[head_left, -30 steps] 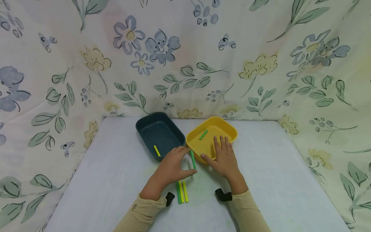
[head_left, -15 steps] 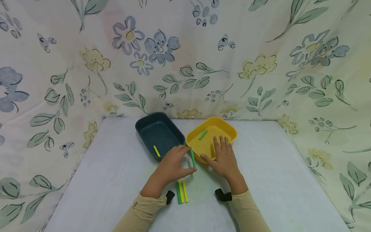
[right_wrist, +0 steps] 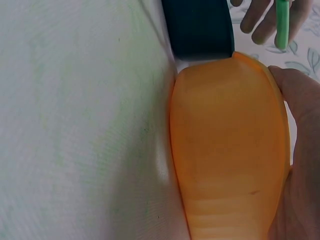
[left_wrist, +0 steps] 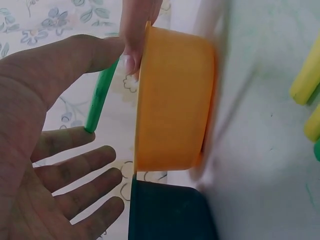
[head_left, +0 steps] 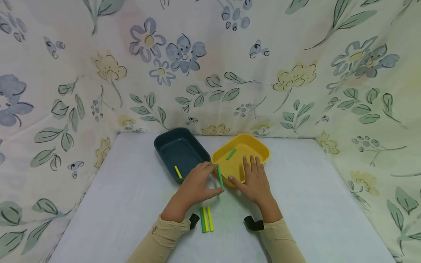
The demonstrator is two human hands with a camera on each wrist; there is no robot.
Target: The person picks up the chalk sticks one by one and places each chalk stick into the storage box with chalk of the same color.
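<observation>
My left hand (head_left: 194, 186) pinches a green chalk stick (head_left: 220, 178) by its two ends, between thumb and index fingertip, while its other fingers spread below in the left wrist view. The stick is held up just in front of the yellow tray (head_left: 245, 148), near the side where it meets the dark teal tray (head_left: 181, 148). My right hand (head_left: 256, 184) rests on the yellow tray's near right rim, fingers straight, thumb at the near edge. A short green chalk (head_left: 231, 153) lies inside that tray. In the teal one lies a yellow chalk (head_left: 178, 171).
Between the forearms, one green chalk stick (head_left: 202, 220) and two yellow chalk sticks (head_left: 210, 218) lie side by side on the white tabletop (head_left: 131, 204). Pale green smudges mark the surface. Behind the trays hangs a floral cloth (head_left: 210, 109).
My left hand has shifted slightly up and away from me, with the green chalk stick still pinched. My right hand stays on the tray rim; the trays have not moved.
</observation>
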